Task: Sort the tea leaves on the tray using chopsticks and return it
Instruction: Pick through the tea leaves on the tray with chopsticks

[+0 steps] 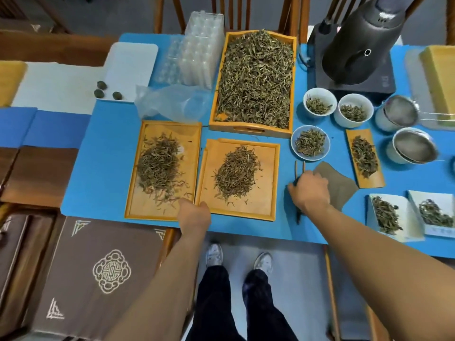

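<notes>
Chopsticks [300,178] lie on the blue surface [105,153], right of the tea tray [270,183]; right hand [310,190] closes its grip over them. Left hand [195,214] pinches the tray's near-left corner.

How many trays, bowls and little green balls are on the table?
Wooden trays holding tea: 3 (big, left, middle)
Bowls holding tea: 3 ()
Green balls: 3 ()
Total: 9
</notes>
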